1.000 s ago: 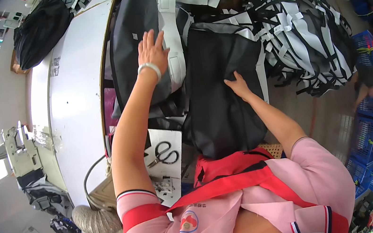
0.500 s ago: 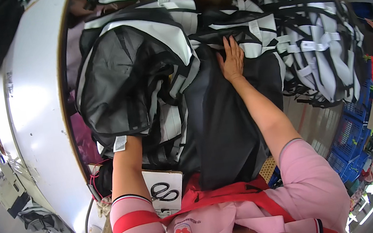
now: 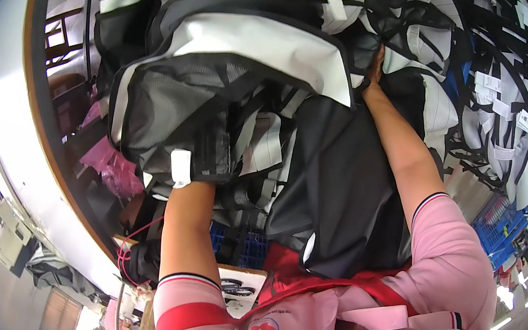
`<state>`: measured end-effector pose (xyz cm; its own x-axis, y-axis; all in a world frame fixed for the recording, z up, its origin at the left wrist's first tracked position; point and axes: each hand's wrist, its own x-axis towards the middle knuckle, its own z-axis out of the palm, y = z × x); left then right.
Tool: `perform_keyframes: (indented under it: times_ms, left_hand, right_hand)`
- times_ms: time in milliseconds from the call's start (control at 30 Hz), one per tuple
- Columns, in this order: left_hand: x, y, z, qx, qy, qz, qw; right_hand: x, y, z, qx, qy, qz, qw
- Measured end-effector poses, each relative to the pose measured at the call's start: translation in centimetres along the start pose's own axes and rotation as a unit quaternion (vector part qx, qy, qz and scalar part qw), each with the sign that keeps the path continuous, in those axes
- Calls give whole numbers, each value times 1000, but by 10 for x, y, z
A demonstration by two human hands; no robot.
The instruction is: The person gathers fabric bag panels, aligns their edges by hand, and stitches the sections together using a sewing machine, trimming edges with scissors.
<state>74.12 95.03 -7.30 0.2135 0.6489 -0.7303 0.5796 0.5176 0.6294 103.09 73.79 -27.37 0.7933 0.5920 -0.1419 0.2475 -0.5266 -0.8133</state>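
My left forearm (image 3: pixel 187 219) reaches up inside a black mesh bag-like piece (image 3: pixel 169 111) with white panels and a white tag (image 3: pixel 181 168) at its rim. The mesh covers my left hand, so its fingers do not show. At the right, my right hand (image 3: pixel 375 70) presses in among black and white fabric, its back partly visible and its fingers mostly hidden. Between my arms a smooth black fabric panel (image 3: pixel 347 180) drapes down toward my lap. A broad white strip (image 3: pixel 246 36) curves across the top of the mesh piece.
More black and white sewn pieces (image 3: pixel 505 104) with tags lie heaped at the right. Blue crates (image 3: pixel 498 220) stand beneath them. Black-handled scissors (image 3: pixel 235 287) rest on a white board near my lap. A white tabletop (image 3: pixel 13 133) runs along the left, with pink plastic (image 3: pixel 112 166) beside it.
My right hand has moved farther forward and right, from lying flat on the fabric to partly under it. The mesh piece is spread wider, and its white strip reaches farther right. The view has shifted.
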Motion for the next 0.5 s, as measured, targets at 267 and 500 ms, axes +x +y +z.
perform_keyframes:
  times_ms: [267, 500]
  left_hand:
    - [-36, 35, -5, -296, 42, -51, 953]
    - [-110, 38, -35, -538, 73, -106, 833]
  right_hand:
    - [-23, -127, -101, -274, -69, -126, 951]
    - [-155, -430, -54, 1, -251, -480, 840]
